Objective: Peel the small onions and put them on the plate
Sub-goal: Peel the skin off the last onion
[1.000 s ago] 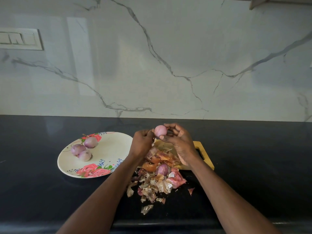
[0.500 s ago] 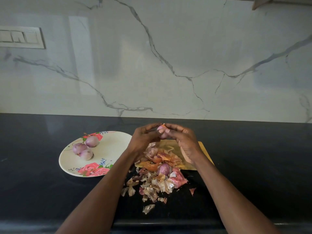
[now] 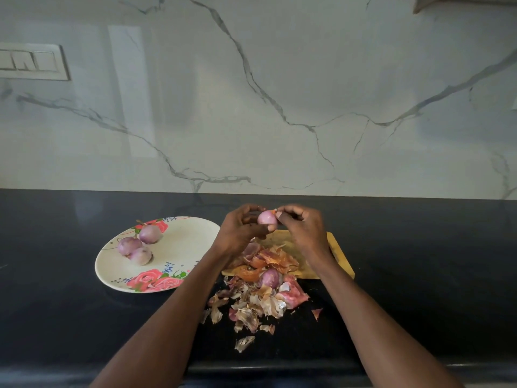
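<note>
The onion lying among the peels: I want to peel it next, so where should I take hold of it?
Pinch the onion from above across its rounded sides. Only its top shows; peels crowd its base, and the cutting board lies behind it.

Your left hand (image 3: 240, 231) and right hand (image 3: 303, 229) are bare, no rings or watch; both forearms run unsleeved to the frame's bottom edge.

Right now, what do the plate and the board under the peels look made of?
Plate: glossy cream with printed roses, likely melamine or glazed ceramic; the look leaves it open. Board: matte yellowish tan with an end slot, probably wood or bamboo, though plastic is possible.
</note>
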A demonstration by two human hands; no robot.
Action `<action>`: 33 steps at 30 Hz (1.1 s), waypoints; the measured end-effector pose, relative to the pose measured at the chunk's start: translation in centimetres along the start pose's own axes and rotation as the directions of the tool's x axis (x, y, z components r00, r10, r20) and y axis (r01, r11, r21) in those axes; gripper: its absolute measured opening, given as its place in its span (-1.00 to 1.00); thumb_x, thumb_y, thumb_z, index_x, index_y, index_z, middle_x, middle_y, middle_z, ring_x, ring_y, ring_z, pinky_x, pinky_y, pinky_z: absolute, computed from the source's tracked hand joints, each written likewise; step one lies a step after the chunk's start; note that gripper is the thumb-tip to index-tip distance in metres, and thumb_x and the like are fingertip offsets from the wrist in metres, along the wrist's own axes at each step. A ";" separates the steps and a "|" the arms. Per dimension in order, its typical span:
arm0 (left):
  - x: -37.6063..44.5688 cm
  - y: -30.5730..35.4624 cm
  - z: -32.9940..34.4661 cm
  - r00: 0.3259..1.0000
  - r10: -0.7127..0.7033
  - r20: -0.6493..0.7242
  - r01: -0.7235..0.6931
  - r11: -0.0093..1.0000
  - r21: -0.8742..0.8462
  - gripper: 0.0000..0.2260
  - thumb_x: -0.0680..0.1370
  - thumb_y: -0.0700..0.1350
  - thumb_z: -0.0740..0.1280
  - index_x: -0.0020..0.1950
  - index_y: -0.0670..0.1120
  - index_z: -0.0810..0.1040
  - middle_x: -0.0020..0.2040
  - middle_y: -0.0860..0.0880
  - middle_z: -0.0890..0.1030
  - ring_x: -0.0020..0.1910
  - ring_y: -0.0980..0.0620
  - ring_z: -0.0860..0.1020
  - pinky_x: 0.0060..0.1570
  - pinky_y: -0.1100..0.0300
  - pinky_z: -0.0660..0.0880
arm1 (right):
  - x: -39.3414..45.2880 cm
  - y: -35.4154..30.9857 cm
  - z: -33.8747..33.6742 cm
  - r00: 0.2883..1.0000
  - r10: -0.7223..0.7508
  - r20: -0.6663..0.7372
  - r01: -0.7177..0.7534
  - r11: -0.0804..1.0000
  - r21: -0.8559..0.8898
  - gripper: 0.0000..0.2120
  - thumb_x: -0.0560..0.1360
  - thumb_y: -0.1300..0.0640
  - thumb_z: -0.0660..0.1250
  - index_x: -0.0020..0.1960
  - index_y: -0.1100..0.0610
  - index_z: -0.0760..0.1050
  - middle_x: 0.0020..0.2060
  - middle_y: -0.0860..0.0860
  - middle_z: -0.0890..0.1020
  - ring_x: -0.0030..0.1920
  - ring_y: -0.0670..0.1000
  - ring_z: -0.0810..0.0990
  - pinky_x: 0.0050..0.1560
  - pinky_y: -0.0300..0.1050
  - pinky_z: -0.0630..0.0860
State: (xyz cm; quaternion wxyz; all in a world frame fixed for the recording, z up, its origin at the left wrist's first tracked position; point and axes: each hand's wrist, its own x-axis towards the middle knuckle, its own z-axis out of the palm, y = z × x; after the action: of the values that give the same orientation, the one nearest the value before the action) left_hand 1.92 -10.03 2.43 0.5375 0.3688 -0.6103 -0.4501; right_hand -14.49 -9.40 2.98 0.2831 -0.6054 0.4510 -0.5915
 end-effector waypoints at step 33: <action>0.4 -0.8 -2.0 0.973 0.232 -0.019 -0.214 0.927 0.309 -0.88 0.56 -0.16 0.45 -0.01 -0.19 0.73 -0.16 -0.14 0.70 -0.19 -0.10 0.69 -0.06 -0.11 0.65 | -0.2 0.4 0.3 0.966 0.136 0.222 -0.169 0.976 0.137 -0.67 0.45 0.24 0.52 0.20 0.13 0.65 -0.04 -0.05 0.73 -0.01 -0.12 0.70 0.08 -0.11 0.63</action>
State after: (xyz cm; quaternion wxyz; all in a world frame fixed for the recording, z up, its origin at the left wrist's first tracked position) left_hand 3.82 -10.93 1.87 0.5386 0.3877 -0.6952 -0.2762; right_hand -14.30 -9.42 2.48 0.4202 -0.6043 0.4164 -0.5337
